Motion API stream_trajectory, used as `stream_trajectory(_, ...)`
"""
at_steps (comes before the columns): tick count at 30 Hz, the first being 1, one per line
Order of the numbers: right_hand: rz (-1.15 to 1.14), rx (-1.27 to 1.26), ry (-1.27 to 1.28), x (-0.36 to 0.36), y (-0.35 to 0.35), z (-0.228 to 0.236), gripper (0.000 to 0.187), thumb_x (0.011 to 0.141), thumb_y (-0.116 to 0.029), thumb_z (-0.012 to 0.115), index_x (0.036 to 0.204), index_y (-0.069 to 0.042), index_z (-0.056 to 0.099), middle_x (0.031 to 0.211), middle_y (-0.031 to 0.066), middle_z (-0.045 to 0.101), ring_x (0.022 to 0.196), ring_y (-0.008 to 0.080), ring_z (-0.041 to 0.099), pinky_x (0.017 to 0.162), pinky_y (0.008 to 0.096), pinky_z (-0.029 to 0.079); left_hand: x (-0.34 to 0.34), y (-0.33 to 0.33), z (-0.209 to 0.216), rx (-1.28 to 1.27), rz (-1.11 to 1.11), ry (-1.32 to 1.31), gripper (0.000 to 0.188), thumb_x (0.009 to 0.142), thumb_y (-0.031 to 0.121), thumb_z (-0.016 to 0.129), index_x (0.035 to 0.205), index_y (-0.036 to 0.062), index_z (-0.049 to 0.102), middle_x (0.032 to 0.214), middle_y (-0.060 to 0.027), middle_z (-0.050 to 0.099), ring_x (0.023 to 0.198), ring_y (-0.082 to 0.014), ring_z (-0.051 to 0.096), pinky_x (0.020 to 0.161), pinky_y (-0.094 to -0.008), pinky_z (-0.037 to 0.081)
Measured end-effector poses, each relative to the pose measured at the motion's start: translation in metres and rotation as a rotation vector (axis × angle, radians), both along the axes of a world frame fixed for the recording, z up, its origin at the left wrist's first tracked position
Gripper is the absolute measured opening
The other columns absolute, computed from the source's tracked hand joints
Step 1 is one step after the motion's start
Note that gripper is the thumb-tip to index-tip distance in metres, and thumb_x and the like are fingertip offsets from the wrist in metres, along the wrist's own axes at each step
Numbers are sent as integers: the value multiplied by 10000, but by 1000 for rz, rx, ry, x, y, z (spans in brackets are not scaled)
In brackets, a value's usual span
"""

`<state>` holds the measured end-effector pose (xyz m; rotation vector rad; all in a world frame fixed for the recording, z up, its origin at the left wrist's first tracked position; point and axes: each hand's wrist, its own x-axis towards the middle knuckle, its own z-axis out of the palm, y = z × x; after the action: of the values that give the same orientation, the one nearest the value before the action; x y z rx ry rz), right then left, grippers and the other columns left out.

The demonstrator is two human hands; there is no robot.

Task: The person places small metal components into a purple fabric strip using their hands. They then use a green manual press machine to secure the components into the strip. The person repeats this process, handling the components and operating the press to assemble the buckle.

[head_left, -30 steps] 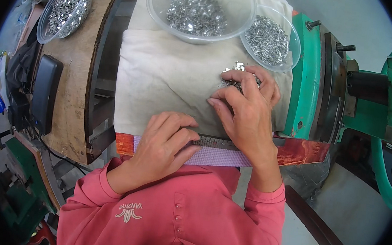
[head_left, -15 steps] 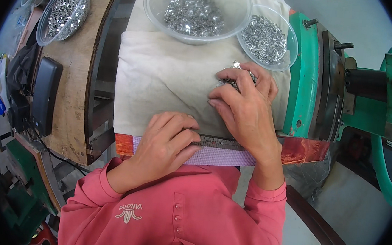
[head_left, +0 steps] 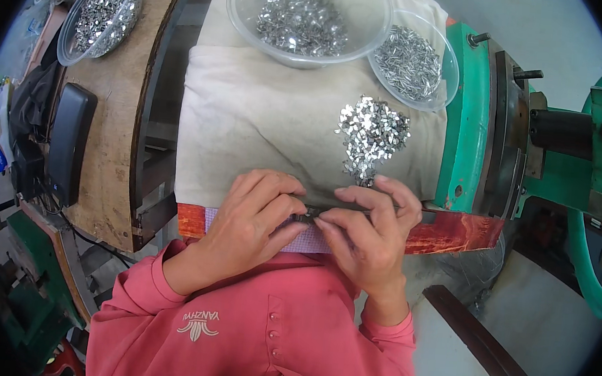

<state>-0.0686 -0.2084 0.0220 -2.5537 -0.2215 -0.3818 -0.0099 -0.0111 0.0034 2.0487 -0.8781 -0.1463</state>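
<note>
Left hand (head_left: 249, 216): seen from the head camera, it lay at the near edge of the pale cloth (head_left: 251, 106), its grip closed, thumb and forefinger pinching the dark metal strip (head_left: 301, 218).
Right hand (head_left: 372, 229): its fingers were bent, with thumb and forefinger close together just beside the strip; whether that grip held a small piece could not be told.
Strip: it sat between the two hands, above the lavender checked cloth (head_left: 304, 243), mostly covered by the fingers.
Loose pile: small shiny metal pieces (head_left: 370, 131) lay heaped on the pale cloth, beyond the right hand, narrowing toward it.
Large bowl (head_left: 307, 63): clear, holding silvery parts, it stood at the far side of the cloth.
Shallow dish (head_left: 451, 76): clear, filled with slender metal pins (head_left: 408, 63), it stood right of the bowl.
Green machine (head_left: 463, 116): it stood along the cloth's right side.
Wooden worktop (head_left: 102, 193): to the left, it carried a black box (head_left: 71, 142) and a tilted clear tub (head_left: 62, 45) of metal parts.
</note>
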Motion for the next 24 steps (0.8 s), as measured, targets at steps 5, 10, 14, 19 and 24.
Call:
stream_trajectory(5,-10,-29,50,-1,0,2,167,692,-179,836,835,-192,751,1083,-31,671,1207,288,477,1005,419,297,0,-2,2,11,9,10,274,716,81,813,929,65,641,1091,-99,639,1035,-306,590,885,-410,432)
stream_trajectory(10,-89,-64,-13,13,-16,3,162,703,-155,838,842,-188,761,1074,-30,664,1204,300,467,1006,427,300,0,-5,1,18,38,1,209,729,84,797,879,78,652,1054,-70,649,1016,-284,582,878,-400,419)
stream_trajectory(14,-113,-107,-47,32,-25,1,176,712,-137,831,867,-180,759,1077,-23,661,1204,310,475,1007,440,307,-2,-7,0,2,54,15,203,724,84,799,868,80,656,1044,-66,651,1012,-283,578,875,-398,417)
stream_trajectory(19,-73,-170,-109,58,-19,-1,163,709,-140,822,848,-183,749,1094,-22,652,1195,291,504,1001,444,311,-3,-6,2,3,71,58,279,709,123,820,931,78,658,1077,-70,644,1018,-285,576,879,-395,413)
stream_trajectory(24,-32,-255,-136,79,-16,-8,135,714,-142,794,825,-155,719,1098,-9,643,1205,286,495,986,451,314,-2,-7,1,35,29,-31,324,698,136,830,963,69,656,1089,-79,637,1027,-288,576,883,-403,420)
